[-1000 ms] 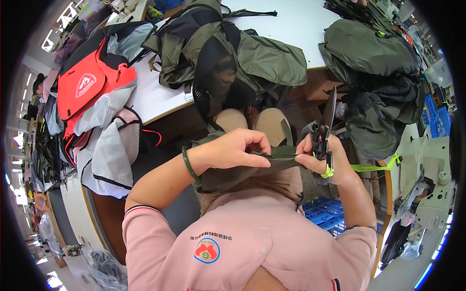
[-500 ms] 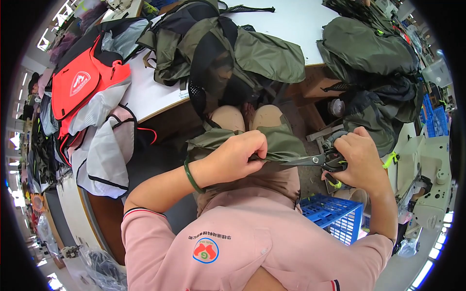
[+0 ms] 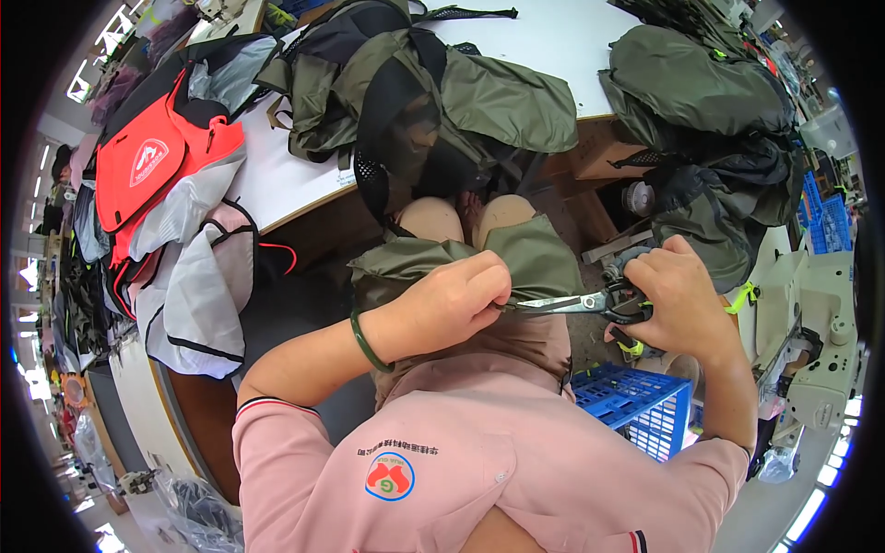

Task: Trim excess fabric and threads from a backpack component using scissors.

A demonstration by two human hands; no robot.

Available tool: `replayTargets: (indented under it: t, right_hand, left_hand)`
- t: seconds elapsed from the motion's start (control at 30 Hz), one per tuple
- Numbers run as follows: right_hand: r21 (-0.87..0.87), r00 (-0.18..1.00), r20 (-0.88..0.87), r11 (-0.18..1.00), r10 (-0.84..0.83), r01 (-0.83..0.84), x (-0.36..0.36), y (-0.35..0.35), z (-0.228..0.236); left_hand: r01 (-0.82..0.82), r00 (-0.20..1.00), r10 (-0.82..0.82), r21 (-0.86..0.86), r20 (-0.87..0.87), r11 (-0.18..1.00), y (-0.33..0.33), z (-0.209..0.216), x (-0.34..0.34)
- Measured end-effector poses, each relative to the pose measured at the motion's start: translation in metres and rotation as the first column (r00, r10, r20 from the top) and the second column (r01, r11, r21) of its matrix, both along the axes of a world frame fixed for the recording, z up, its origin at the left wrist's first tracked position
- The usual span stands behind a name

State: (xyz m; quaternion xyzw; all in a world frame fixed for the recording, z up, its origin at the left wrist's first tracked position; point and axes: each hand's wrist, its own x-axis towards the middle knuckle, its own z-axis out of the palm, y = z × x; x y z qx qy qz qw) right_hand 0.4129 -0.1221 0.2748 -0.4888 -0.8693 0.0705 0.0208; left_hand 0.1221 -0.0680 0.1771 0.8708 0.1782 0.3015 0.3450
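Across my lap lies an olive-green fabric piece (image 3: 539,261). My left hand (image 3: 447,300), with a green bangle at the wrist, is closed in a pinch at the fabric's near edge; the pinched part is mostly hidden by the fingers. My right hand (image 3: 687,295) grips the dark handles of a pair of scissors (image 3: 590,302). Their blades point left and look closed or nearly so, with the tips right beside my left fingertips. Whether the tips are touching the fabric, I cannot tell.
Ahead, an olive and black backpack (image 3: 502,97) hangs over the edge of a white table (image 3: 502,23). More olive bags (image 3: 701,88) are piled at the right. A red and grey bag (image 3: 147,166) lies left. A blue crate (image 3: 636,396) and a sewing machine (image 3: 820,341) stand right.
The scissors and my right hand have shifted left, bringing the blade tips up to my left fingers. The fabric's right part now spreads flatter over my lap.
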Motion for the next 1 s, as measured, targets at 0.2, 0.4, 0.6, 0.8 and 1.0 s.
replayTargets:
  t: [0.2, 0.4, 0.6, 0.8, 1.0]
  right_hand:
    - [0.005, 0.999, -0.036, 1.0, 0.006, -0.006, -0.006, 0.001, -0.004]
    - [-0.006, 1.0, 0.012, 1.0, 0.0, 0.0, 0.001, 0.0, -0.011]
    - [-0.003, 0.954, -0.277, 0.993, -0.111, 0.115, -0.005, -0.002, -0.014]
    - [-0.186, 0.852, -0.519, 0.982, -0.063, -0.041, -0.04, 0.005, -0.049]
    - [-0.575, 0.714, -0.578, 0.818, -0.396, -0.012, -0.038, 0.012, -0.048]
  left_hand:
    - [0.013, 1.0, -0.013, 0.008, 0.027, 1.0, -0.002, 0.004, 0.003]
    - [0.006, 1.0, -0.007, 0.02, 0.013, 1.0, -0.001, 0.001, 0.003]
    - [-0.016, 0.999, 0.012, -0.124, -0.03, 0.992, 0.006, 0.002, 0.004]
    - [0.081, 0.993, -0.121, -0.675, -0.013, 0.733, 0.018, 0.006, 0.009]
    - [0.069, 0.974, -0.181, -0.583, -0.137, 0.81, 0.028, 0.009, 0.007]
